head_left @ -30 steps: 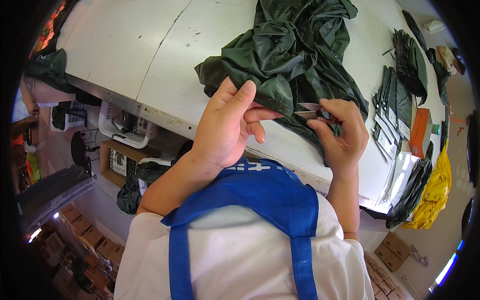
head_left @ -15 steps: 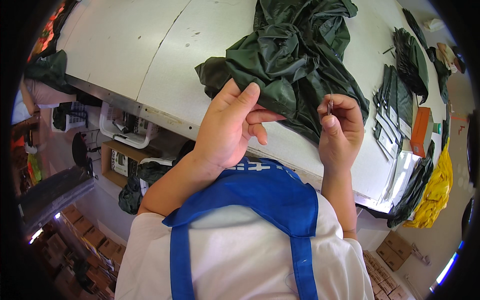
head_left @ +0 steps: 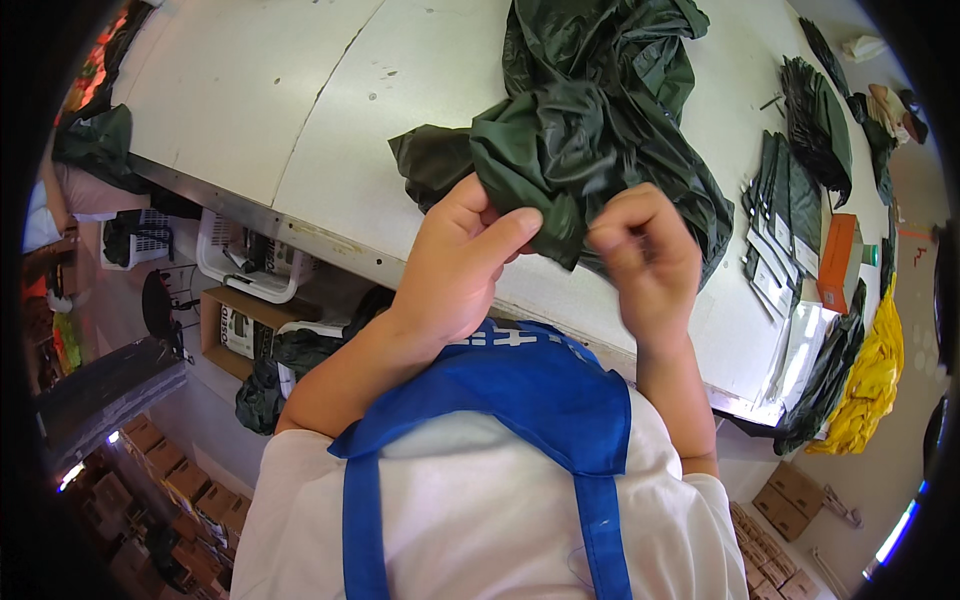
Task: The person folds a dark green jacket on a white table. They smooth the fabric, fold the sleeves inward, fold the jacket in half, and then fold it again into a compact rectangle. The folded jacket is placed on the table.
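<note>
A crumpled dark green garment of thin, shiny fabric [head_left: 550, 125] lies heaped on the white table [head_left: 420, 60]. My left hand [head_left: 460, 255] pinches its near edge between thumb and fingers, lifting that fold off the tabletop. Just right of this fold, my right hand [head_left: 650, 255] is closed, with fingers curled toward the thumb. Motion blurs its fingertips, so the small metal tool seen in them half a second ago does not show clearly. I cannot tell whether the right fingertips touch the fabric.
Flat green pieces with white tags [head_left: 775, 220] lie at the right, beside an orange box [head_left: 838, 262]. Yellow fabric [head_left: 868, 375] hangs past the table's right end. Under the front edge are a white basket [head_left: 215, 250] and a cardboard box [head_left: 215, 325]. Another person's arm [head_left: 55, 205] shows far left.
My right hand has moved left toward the held fold and turned inward. My left thumb now lies over the fabric edge, and the fold has shifted in its grip.
</note>
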A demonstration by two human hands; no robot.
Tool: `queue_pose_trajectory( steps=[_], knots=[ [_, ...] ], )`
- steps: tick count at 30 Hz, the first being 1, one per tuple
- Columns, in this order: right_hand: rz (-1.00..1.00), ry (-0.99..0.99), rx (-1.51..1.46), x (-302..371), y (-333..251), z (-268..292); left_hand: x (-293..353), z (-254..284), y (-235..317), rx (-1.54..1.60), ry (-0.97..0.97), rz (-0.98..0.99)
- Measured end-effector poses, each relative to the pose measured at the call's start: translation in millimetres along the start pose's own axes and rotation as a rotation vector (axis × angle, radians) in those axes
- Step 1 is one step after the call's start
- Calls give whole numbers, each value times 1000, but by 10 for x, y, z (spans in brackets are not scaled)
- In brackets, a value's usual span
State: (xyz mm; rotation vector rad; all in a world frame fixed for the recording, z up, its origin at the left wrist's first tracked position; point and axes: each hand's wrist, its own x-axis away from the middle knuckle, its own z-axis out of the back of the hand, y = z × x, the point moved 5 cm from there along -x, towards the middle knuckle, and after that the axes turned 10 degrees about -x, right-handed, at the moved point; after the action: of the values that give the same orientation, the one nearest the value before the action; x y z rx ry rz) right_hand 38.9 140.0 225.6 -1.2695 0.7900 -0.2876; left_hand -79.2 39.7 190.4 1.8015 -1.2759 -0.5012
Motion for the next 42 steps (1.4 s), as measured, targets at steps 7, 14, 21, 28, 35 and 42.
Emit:
queue_pose_trajectory(
  steps=[7, 14, 21, 28, 35, 42],
  knots=[
    [-808, 65, -1222, 269, 847, -116, 93, 198, -111, 41, -449, 325],
    [-742, -301, -679, 202, 539, -247, -2, 327, 92, -574, -124, -6],
    [-360, 45, -267, -12, 615, -153, 259, -98, 365, -1202, -27, -989],
    [-45, 467, -185, -199, 385, -135, 238, -175, 103, -1580, -217, -814],
    [-191, 185, -399, -102, 127, -542, 272, 272, 247, -1660, 208, -724],
    [-183, 21, 134, -211, 371, -299, 261, 1304, 1084, -1247, 859, -479]
  ],
)
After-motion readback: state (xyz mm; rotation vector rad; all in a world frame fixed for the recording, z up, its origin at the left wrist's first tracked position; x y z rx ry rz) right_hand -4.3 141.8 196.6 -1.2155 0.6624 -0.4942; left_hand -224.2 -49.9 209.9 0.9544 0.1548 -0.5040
